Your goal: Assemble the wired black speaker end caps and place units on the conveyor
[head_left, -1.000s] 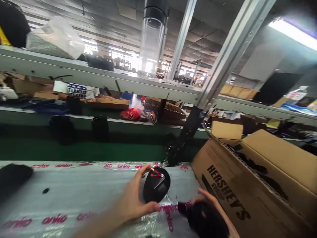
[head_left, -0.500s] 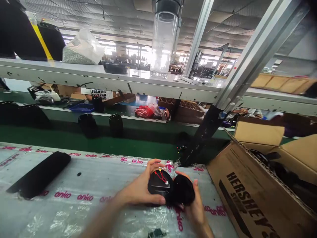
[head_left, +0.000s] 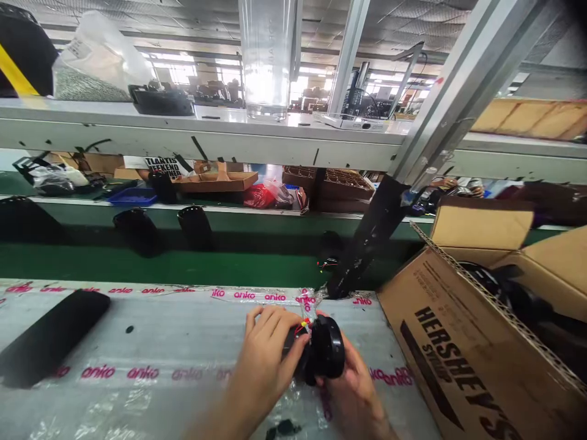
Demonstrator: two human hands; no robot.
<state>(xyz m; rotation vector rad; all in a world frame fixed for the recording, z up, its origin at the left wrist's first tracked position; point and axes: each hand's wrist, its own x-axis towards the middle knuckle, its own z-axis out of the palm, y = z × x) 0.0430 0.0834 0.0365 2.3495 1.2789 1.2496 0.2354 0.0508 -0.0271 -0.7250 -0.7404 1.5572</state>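
Watching someone at a workbench here, anyone catching what the left hand (head_left: 263,366) is doing?

Yeah, it's curling its fingers (head_left: 270,324) over a black rounded plastic casing (head_left: 325,348) and pressing on it, while the right hand (head_left: 355,400) is cupping the casing from below and the side. Neither hand is spread; both are closed around it and nearly meeting.

Where's the casing sitting?

It's being held low over the right part of the bench, not far from the back edge, above a clear plastic sheet (head_left: 183,330) printed with pink "anko" lettering. Can't tell if it's touching the sheet. Thin red and yellow wires (head_left: 302,328) are showing right by the left hand's fingers.

What's going on around it?

Just to the right, a cardboard Hershey's Syrup box (head_left: 440,348) is standing open with dark items (head_left: 499,293) lying inside. A long black strip (head_left: 50,336) is lying on the sheet, well off to the left. Past the bench, black cylinders (head_left: 195,227) are standing along a green conveyor (head_left: 160,266), and a co-worker's printed T-shirt (head_left: 158,164) is showing farther back.
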